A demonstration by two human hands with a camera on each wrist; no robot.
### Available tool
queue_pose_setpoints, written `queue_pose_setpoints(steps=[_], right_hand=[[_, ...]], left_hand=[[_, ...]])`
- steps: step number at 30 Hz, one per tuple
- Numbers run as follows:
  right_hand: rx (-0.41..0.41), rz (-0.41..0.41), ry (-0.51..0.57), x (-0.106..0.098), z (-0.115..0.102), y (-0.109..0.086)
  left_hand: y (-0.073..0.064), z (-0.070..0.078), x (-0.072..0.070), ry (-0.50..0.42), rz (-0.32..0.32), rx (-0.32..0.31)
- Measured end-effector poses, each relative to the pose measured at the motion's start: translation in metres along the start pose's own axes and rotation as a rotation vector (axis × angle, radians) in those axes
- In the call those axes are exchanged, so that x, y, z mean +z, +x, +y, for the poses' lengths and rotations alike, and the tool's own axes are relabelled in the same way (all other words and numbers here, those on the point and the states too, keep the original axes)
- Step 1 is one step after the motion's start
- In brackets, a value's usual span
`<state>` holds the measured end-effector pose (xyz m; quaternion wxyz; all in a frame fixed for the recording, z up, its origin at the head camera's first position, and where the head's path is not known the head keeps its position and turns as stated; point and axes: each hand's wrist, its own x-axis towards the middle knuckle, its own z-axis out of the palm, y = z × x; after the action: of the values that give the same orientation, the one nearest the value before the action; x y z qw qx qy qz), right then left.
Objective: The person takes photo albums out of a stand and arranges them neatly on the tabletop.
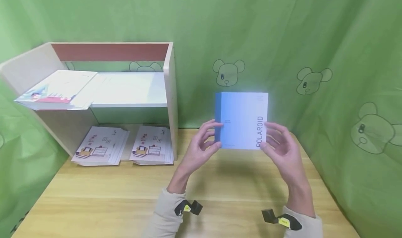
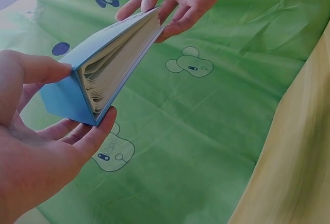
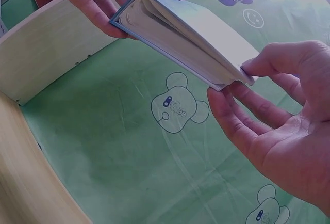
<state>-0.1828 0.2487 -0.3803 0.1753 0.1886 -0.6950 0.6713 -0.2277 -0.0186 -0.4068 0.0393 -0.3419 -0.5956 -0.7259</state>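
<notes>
A blue-and-white photo album (image 1: pixel 242 121) with POLAROID printed along its right edge is held up above the table, cover toward the head camera. My left hand (image 1: pixel 202 143) grips its blue spine side, thumb on one cover and fingers behind. At the opposite edge, my right hand (image 1: pixel 282 150) pinches the covers between thumb and fingers. From below, the left wrist view shows the album (image 2: pixel 105 69) closed at the spine, its page edges slightly fanned. The right wrist view shows the same page block of the album (image 3: pixel 180 33) between both hands.
A two-tier shelf (image 1: pixel 171 102) stands on the left of the wooden table (image 1: pixel 110 203). Its upper board bears a stack of booklets (image 1: pixel 62 88); below lie two more stacks, a left one (image 1: pixel 100 145) and a right one (image 1: pixel 152 145). Green curtain (image 1: pixel 257 28) hangs behind.
</notes>
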Motion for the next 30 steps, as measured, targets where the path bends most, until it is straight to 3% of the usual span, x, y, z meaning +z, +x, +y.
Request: queue_pose_setpoints(steps=[7,17,30], right_hand=[[0.011,0.019,-0.004,-0.009,0.001,0.001],[0.044,0.035,-0.039,-0.028,0.003,-0.002],[0.084,0.053,-0.018,-0.043,0.008,-0.009]], left_hand=[[0.008,-0.005,0.009,0.019,-0.004,0.006],[0.016,-0.018,0.025,-0.031,-0.035,0.031],[0.018,-0.032,0.039,0.081,-0.013,0.038]])
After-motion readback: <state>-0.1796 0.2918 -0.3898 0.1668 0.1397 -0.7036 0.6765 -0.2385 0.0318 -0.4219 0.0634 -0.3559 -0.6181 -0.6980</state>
